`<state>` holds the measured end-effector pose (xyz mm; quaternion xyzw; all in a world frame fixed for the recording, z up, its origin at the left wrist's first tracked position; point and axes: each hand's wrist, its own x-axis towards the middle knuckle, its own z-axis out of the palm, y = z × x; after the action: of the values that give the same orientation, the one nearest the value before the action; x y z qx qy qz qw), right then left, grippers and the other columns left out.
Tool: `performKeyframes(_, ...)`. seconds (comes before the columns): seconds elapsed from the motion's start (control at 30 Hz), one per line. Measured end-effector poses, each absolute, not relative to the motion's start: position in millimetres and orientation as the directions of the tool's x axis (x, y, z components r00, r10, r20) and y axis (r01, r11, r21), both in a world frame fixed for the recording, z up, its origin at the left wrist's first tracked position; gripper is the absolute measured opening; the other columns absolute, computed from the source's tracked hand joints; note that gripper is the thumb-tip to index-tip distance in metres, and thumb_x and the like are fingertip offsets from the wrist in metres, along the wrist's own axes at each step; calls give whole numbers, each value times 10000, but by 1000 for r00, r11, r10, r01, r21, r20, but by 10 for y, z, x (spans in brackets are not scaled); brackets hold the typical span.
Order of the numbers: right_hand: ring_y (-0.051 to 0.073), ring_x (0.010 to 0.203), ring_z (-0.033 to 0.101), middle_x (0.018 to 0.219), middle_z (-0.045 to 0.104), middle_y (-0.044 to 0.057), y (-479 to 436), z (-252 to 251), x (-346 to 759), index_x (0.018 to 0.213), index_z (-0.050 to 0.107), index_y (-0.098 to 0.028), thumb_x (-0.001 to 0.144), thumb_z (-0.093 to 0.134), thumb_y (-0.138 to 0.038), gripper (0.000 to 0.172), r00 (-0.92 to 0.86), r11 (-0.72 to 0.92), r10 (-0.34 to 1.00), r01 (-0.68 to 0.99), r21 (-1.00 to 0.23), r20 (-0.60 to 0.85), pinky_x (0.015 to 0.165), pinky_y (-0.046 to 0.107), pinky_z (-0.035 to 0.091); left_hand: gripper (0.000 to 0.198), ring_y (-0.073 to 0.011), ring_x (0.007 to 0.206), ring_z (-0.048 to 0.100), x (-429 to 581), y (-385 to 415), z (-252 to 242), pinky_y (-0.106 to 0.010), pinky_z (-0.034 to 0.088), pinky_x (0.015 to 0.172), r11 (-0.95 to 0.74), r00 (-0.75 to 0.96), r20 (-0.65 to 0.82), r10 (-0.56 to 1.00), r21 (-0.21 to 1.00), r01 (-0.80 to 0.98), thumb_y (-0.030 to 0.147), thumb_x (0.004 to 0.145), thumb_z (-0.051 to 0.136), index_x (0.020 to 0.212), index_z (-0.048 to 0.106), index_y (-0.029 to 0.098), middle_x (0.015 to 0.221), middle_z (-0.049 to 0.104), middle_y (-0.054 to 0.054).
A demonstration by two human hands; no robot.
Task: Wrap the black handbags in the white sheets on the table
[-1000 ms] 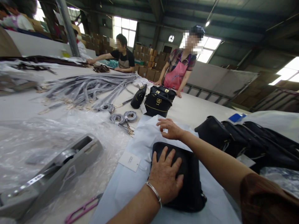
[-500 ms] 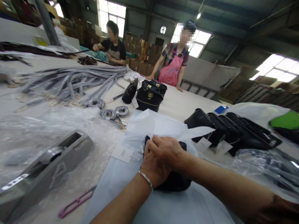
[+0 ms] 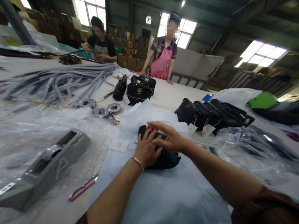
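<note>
A black handbag [image 3: 161,160] lies on sheets of pale tissue paper [image 3: 140,193] in front of me. My left hand [image 3: 147,148], with a silver bangle at the wrist, rests on the bag with its fingers stretched out. Over the bag's top, my right hand [image 3: 169,137] hovers or lightly touches, fingers apart and holding nothing I can see. Part of the bag is hidden beneath both hands. A white printed tag [image 3: 118,145] sits on the paper at the bag's left.
A grey tape dispenser [image 3: 50,168] and pink-handled snips [image 3: 82,188] are at left. Coiled straps [image 3: 101,112] and black handbags [image 3: 140,90] stand beyond the paper. More black bags [image 3: 205,113] line the right, by clear plastic [image 3: 235,149]. Two people [image 3: 163,59] are across the table.
My hands, earlier clasped close together over the bag, have spread their fingers. White paper that stood up beside the bag now lies lower. The whole view has shifted slightly.
</note>
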<state>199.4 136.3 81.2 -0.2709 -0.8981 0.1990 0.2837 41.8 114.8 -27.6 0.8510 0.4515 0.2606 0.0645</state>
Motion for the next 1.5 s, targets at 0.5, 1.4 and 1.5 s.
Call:
performKeyframes(0.5, 237, 966, 691, 1258, 651, 140, 2153, 282, 2672, 1333, 598, -189, 842, 647, -285, 504, -184, 365, 901, 811, -457, 393, 926, 452, 572, 561, -364, 1506, 276, 394, 1120, -171, -670, 320, 1158, -605, 476, 392, 788, 344, 718, 406, 914, 617, 1449, 533, 260, 1602, 417, -77)
performKeyframes(1.4, 199, 826, 610, 951, 703, 86, 2499, 757, 2192, 1010, 669, -170, 975, 525, -266, 176, -552, 544, 801, 833, 104, 230, 714, 289, 385, 565, -383, 1503, 264, 422, 1142, -225, -681, 309, 1149, -596, 460, 394, 796, 372, 712, 427, 905, 623, 1443, 532, 281, 1604, 410, -76)
performKeyframes(1.5, 188, 725, 589, 865, 678, 67, 1798, 744, 2110, 972, 661, -182, 957, 531, -198, 132, -671, 642, 721, 741, 197, 172, 623, 298, 333, 546, -376, 1443, 355, 436, 1120, -168, -643, 348, 1119, -600, 444, 431, 786, 354, 717, 417, 890, 645, 1409, 557, 271, 1536, 487, -100)
